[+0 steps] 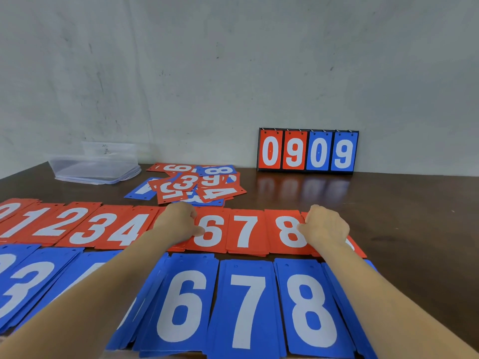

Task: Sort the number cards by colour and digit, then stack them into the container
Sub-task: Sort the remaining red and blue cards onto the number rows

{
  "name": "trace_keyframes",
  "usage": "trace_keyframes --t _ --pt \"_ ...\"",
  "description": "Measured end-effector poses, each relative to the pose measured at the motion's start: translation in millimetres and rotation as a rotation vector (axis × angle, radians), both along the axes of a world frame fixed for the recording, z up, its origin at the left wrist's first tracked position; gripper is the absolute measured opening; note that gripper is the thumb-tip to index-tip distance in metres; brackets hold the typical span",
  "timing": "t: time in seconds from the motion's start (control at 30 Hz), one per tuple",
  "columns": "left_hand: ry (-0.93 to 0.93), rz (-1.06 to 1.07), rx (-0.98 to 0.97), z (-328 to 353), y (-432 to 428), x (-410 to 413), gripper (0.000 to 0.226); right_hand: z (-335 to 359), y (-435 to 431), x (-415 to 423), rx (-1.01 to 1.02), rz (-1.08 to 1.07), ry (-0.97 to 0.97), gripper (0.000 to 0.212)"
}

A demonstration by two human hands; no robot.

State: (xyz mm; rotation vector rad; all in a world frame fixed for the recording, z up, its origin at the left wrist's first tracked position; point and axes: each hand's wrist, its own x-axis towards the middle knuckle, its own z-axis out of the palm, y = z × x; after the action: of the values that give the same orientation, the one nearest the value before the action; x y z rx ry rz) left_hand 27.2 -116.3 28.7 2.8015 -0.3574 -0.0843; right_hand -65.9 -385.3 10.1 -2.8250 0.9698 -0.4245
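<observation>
A row of red number card stacks (241, 234) runs across the table, showing 0 to 8. In front of it lies a row of blue stacks (248, 307), with 3, 6, 7 and 8 readable. My left hand (178, 224) rests curled on the red stack between 4 and 6, covering its digit. At the row's right end my right hand (326, 229) lies curled on the red stack beside the 8. Whether either hand grips a card is hidden. An unsorted pile of red and blue cards (191, 186) lies behind the rows. The clear plastic container (96, 164) stands at the back left.
A black flip scoreboard (308, 151) showing 0 9 0 9 leans against the grey wall at the back right. Dark wooden table (401, 203) extends bare to the right of the card rows.
</observation>
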Motion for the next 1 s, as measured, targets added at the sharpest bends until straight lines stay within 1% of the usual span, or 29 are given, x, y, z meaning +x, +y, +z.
trace_keyframes --t 0.1,0.17,0.33,0.57,0.67,0.9,1.0 --pt "-0.027 -0.025 -0.079 0.2 -0.5 -3.4 0.048 0.1 4.8 -1.4 -0.044 0.039 -0.027 0.012" --pt "-0.037 -0.042 -0.12 1.0 -0.8 -5.0 0.05 1.6 8.2 -3.3 -0.057 0.053 -0.044 0.011" --pt "-0.06 -0.034 -0.18 3.7 2.9 -8.7 0.05 11.4 14.0 -8.9 -0.039 0.078 -0.065 0.015" --pt "-0.078 -0.015 -0.226 4.4 13.9 -9.1 0.049 20.9 22.0 -8.3 0.023 0.104 -0.107 0.007" --pt "-0.085 -0.023 -0.252 6.8 20.6 -5.3 0.049 24.4 28.7 -1.3 0.013 0.115 -0.141 0.01" --pt "-0.131 -0.032 -0.225 20.3 58.7 29.2 0.048 40.6 64.1 39.1 0.033 0.183 -0.177 0.009" --pt "-0.143 -0.026 -0.208 28.1 79.3 52.9 0.046 46.1 80.5 61.7 0.047 0.181 -0.17 0.015"
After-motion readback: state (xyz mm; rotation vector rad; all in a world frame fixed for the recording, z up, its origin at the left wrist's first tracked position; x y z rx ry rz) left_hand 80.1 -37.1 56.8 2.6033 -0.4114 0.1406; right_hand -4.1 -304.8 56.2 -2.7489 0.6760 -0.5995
